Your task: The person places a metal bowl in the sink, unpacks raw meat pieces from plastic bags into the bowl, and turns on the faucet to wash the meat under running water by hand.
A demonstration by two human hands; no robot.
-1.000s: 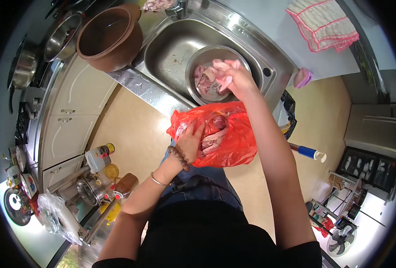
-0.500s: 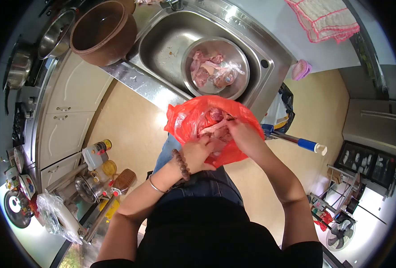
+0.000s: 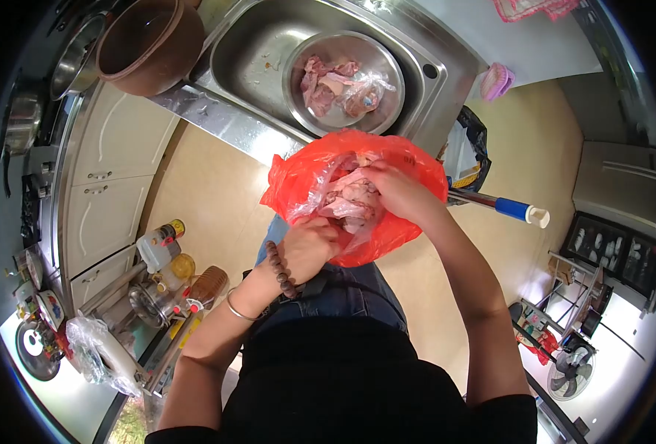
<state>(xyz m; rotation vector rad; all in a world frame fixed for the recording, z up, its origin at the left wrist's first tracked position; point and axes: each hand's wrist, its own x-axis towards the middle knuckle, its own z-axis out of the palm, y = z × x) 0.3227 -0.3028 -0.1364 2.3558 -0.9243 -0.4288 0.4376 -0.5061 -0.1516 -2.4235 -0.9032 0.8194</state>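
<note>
A red plastic bag (image 3: 409,240) is spread open in front of my body, with a clear inner bag inside it. Pieces of pale pink raw meat (image 3: 354,194) lie in its mouth. My left hand (image 3: 307,248), with a beaded bracelet and a bangle at the wrist, is closed on the near left edge of the bag. From the right, my right hand (image 3: 398,194) reaches into the opening, its fingers curled against the meat; the fingertips are partly hidden. Beyond the bag, a steel bowl (image 3: 396,103) in the sink holds more raw meat (image 3: 317,85), partly in clear plastic.
The steel sink (image 3: 246,66) is ahead, with a brown clay pot (image 3: 150,55) to its left. A pole with a blue grip (image 3: 511,209) juts out at right beside a black-lined bin (image 3: 476,140). Bottles (image 3: 161,248) stand low on the left.
The view has shifted, so the sink and bowl sit higher. The bag's mouth is spread wider and more meat shows. My left hand has moved from the meat to the bag's left edge.
</note>
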